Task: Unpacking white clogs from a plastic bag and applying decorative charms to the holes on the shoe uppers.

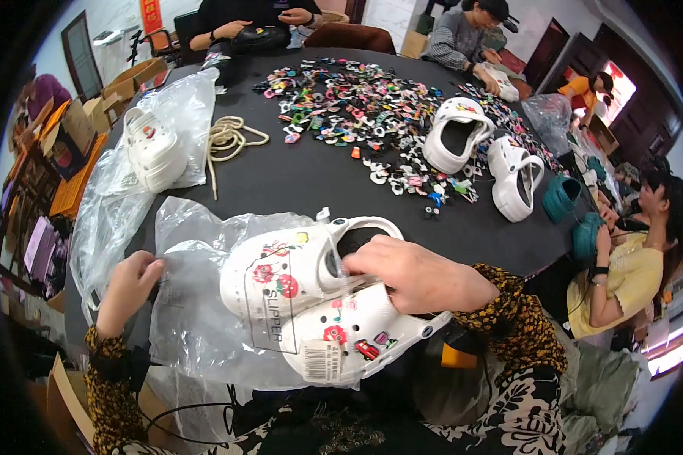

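In front of me a pair of white clogs (334, 303) decorated with red and coloured charms lies toe-first inside a clear plastic bag (193, 318), their heel ends sticking out on the right. My left hand (133, 288) pinches the bag's left edge between thumb and fingers. Closed around the clogs near their openings, my right hand (421, 277) also lies against the bag's mouth. Its fingertips are partly hidden in the upper clog. A white barcode label (322, 360) shows on the near side of the bag.
A pile of colourful shoe charms (357, 114) covers the far middle of the black table (303, 178). White clogs (449, 136) stand at right, another white clog (153, 148) on plastic at left beside a coiled cord (231, 140). Other people work around the table, one holding a teal clog (586, 236).
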{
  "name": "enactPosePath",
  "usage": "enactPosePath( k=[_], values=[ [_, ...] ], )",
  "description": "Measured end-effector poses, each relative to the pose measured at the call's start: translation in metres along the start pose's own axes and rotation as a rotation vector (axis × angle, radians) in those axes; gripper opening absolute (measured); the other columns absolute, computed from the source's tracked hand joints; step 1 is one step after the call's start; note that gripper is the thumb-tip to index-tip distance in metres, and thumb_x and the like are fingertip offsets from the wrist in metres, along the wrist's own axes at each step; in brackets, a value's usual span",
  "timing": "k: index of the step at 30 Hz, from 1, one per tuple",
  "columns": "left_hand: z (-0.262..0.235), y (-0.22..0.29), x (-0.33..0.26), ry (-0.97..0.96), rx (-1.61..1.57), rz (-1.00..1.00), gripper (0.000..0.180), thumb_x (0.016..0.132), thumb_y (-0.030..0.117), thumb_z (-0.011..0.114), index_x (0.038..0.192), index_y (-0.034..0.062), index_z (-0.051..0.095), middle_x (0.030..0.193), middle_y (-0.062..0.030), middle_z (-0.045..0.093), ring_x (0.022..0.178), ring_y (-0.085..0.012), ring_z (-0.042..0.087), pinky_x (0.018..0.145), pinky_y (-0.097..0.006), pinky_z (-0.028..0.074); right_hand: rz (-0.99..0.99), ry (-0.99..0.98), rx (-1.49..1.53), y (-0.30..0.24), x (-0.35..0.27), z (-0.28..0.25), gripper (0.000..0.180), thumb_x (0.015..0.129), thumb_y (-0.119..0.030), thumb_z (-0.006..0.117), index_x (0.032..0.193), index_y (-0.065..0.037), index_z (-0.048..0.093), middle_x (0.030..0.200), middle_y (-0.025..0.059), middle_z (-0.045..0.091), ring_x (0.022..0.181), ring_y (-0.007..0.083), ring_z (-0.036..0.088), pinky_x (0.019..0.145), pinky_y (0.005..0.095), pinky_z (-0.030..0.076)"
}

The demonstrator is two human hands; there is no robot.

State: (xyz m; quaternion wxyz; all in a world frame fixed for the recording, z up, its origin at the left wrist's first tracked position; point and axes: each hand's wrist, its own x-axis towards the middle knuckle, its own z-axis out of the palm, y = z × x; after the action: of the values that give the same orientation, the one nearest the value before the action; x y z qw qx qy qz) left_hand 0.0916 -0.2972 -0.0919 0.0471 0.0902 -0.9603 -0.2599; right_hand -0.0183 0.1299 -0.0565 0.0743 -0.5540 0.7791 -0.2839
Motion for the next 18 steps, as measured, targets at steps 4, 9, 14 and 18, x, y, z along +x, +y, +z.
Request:
enactPosePath(
  k=[4,9,14,18],
  values=[
    [0.024,0.013,0.006,-0.103,-0.21,-0.136,0.025,0.091,0.018,0.059,0.081,-0.0058,0.058,0.064,-0.0131,0.057,0.059,-0.0195,0.056,0.056,-0.033,0.044,-0.072,-0.023,-0.079,0.002,0.0,-0.003,0.029,0.07,0.003,0.061,0.099,0.0,0.062,0.093,0.0115,0.06,0.092,0.0306,0.057,0.083,0.0372,0.048],
    [0.023,-0.003,0.005,0.157,-0.279,0.009,0.02,0.094,0.012,0.054,0.08,-0.0033,0.052,0.062,-0.0077,0.045,0.06,-0.0119,0.046,0.055,-0.03,0.038,-0.088,-0.015,-0.139,-0.007,-0.002,-0.008,0.024,0.073,-0.003,0.062,0.097,-0.001,0.063,0.091,0.0112,0.06,0.089,0.0298,0.058,0.079,0.0372,0.049],
    [-0.007,-0.009,0.008,0.255,-0.448,-0.003,0.023,0.094,0.011,0.055,0.075,-0.0003,0.048,0.067,0.0021,0.046,0.065,-0.0079,0.044,0.059,-0.025,0.037,-0.057,0.022,-0.2,-0.001,-0.009,-0.023,0.027,0.074,-0.005,0.066,0.099,0.002,0.061,0.096,0.0139,0.062,0.089,0.0332,0.059,0.077,0.0391,0.049],
    [-0.016,-0.006,0.011,0.277,-0.413,0.004,0.024,0.093,0.011,0.055,0.074,0.0001,0.047,0.066,0.0016,0.045,0.066,-0.0075,0.044,0.059,-0.025,0.036,-0.068,0.069,-0.259,-0.002,-0.008,-0.036,0.025,0.074,-0.005,0.065,0.098,0.002,0.061,0.096,0.0136,0.061,0.088,0.0333,0.059,0.077,0.039,0.049]
  ],
)
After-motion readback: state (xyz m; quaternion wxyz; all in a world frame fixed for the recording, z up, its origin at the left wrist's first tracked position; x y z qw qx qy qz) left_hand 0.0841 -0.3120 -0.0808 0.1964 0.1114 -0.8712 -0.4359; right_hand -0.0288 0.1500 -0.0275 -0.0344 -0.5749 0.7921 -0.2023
